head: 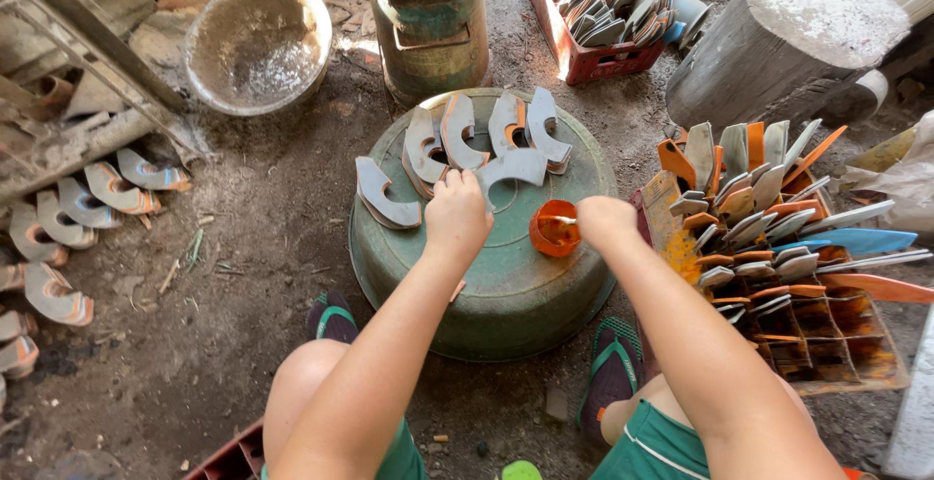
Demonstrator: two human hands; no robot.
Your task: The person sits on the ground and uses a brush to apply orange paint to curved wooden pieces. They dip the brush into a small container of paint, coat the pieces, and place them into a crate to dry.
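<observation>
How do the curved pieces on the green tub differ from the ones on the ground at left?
The pieces on the tub lie in a tight overlapping cluster on the upturned green tub, and the left hand touches one. The pieces on the ground are spread in a loose line on the dirt, away from both hands. The tub pieces show mostly grey faces; the ground ones look dustier. Both sets are curved, with orange edges.

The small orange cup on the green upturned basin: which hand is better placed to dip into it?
The right hand: it is already at the small orange cup, holding a thin stick there. The left hand is on a grey curved piece.
</observation>
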